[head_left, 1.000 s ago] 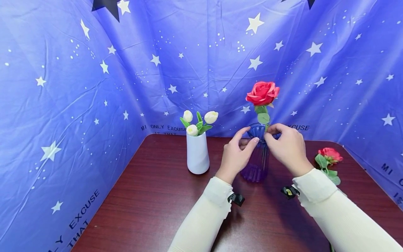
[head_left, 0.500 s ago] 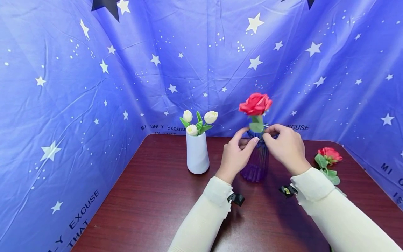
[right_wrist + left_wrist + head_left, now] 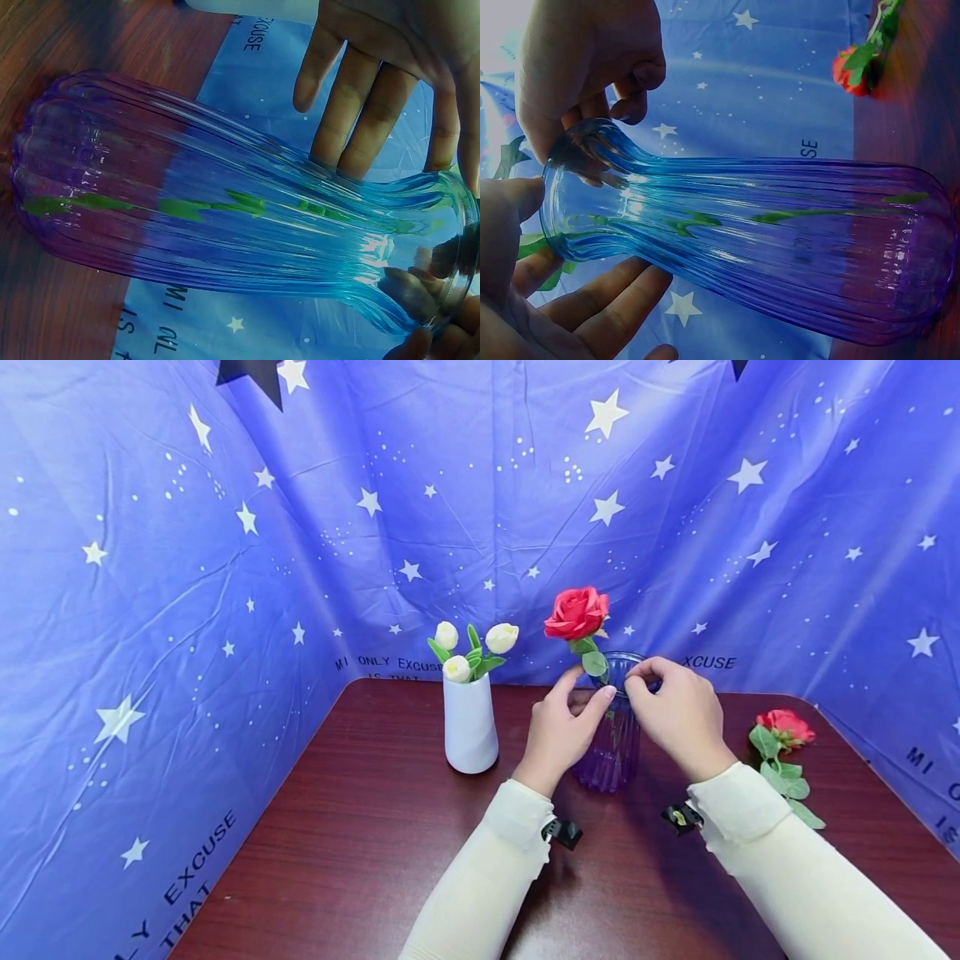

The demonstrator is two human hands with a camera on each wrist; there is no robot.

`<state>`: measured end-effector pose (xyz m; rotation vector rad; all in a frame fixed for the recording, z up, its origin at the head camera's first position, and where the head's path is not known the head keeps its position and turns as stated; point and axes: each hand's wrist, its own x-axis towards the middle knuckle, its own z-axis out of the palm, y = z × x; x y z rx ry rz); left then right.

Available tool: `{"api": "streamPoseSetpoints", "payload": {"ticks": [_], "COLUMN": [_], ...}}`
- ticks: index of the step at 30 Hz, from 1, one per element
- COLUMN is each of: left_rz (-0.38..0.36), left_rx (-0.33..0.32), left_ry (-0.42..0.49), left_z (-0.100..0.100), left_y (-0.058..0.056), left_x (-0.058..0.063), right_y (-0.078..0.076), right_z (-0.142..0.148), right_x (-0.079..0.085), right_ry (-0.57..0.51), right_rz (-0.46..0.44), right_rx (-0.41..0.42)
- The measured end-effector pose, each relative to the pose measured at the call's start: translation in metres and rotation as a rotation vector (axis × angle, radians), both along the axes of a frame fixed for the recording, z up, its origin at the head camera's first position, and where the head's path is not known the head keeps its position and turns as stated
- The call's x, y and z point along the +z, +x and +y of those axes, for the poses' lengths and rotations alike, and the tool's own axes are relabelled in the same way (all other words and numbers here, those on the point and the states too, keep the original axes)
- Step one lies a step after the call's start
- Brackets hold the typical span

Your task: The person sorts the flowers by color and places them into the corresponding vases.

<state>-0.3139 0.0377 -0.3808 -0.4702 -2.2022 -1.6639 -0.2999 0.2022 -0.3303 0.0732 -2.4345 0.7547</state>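
Observation:
In the head view, a ribbed glass vase, blue at the top and purple at the base, stands upright on the table. A red rose leans left out of its mouth. Through the glass in both wrist views, the green stem runs down toward the base. My left hand holds the vase's flared neck from the left, thumb at the rim and fingers along the far side. On the other side, my right hand pinches the rim, its fingertips partly seen through the glass.
Left of the glass vase stands a white vase with white tulips. A second red rose lies at the right on the dark red table. A blue star-patterned cloth encloses the back and sides.
The rose has dropped lower and swung left, its stem now inside the glass vase. My right hand has let go of the stem and stays at the rim. My left hand has kept still.

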Motion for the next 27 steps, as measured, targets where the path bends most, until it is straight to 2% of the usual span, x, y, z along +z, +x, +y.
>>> {"api": "streamPoseSetpoints", "payload": {"ticks": [8,12,15,20,27], "left_rz": [0.007,0.052,0.105,0.179,0.218], "left_rx": [0.013,0.045,0.072,0.108,0.097], "left_ry": [0.025,0.066,0.065,0.004,-0.037], "left_z": [0.002,0.003,0.003,0.004,0.007], "left_y": [0.001,0.001,0.002,0.004,0.005], "left_x": [-0.001,-0.001,0.0,0.001,0.003], "right_y": [0.004,0.01,0.014,0.025,0.038], "right_z": [0.003,0.006,0.009,0.016,0.035], "right_x": [-0.005,-0.006,-0.004,-0.004,-0.015], "right_ry": [-0.076,-0.119,-0.15,-0.22,-0.352], "right_rz": [0.113,0.178,0.212,0.191,0.152], "right_rx": [0.043,0.059,0.065,0.052,0.035]}}
